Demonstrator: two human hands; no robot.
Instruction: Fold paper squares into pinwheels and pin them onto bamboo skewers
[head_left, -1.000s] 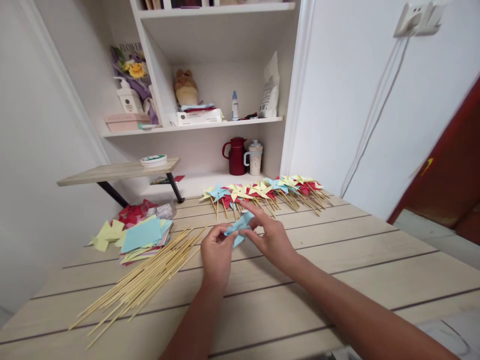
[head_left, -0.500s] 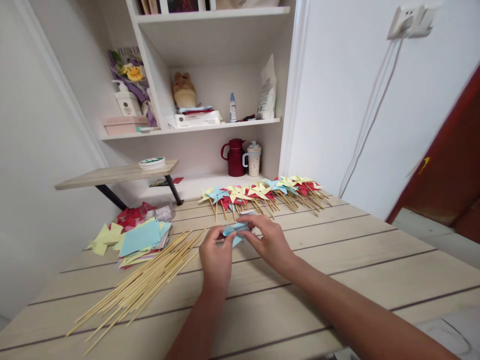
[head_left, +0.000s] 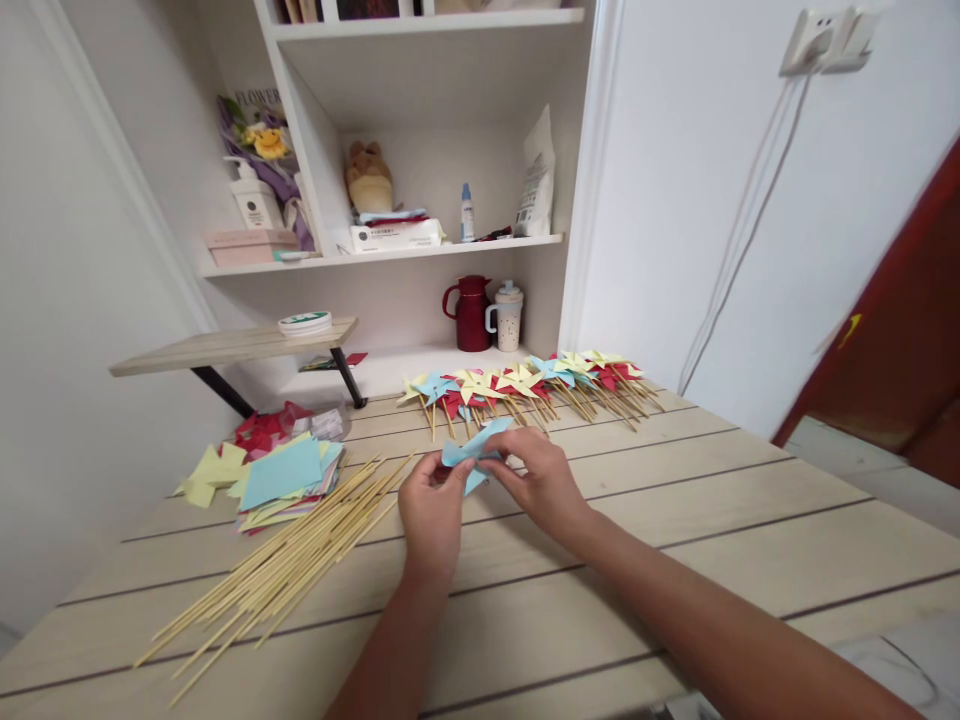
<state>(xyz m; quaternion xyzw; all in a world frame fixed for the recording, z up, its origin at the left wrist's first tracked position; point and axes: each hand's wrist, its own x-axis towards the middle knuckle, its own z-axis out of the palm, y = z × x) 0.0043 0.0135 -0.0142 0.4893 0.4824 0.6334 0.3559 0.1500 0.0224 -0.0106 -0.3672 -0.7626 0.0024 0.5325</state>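
Between my two hands is a light-blue paper pinwheel [head_left: 475, 449], its blades partly folded and partly hidden by my fingers. My left hand [head_left: 435, 510] pinches its left side between thumb and fingers. On the other side, my right hand [head_left: 541, 478] grips the paper with thumb and forefinger. Left of my hands lies a loose bundle of thin wooden sticks [head_left: 292, 560]. Beyond it sits a stack of coloured paper squares [head_left: 281, 472], a blue one on top. Behind my hands, finished-looking pinwheels on sticks [head_left: 517, 382] lie in a row, in yellow, blue and red.
A yellow cut paper shape [head_left: 212, 474] and red paper pieces [head_left: 262, 432] lie at the table's left. A small raised wooden stand [head_left: 225, 350] is behind them. A red jug [head_left: 472, 315] and a cup with a handle [head_left: 508, 318] stand at the back, under the shelf [head_left: 390, 256].
A blade of the blue paper now sticks up toward the upper right, where it was folded lower between my fingers. Both hands stay nearly in place, still holding it.
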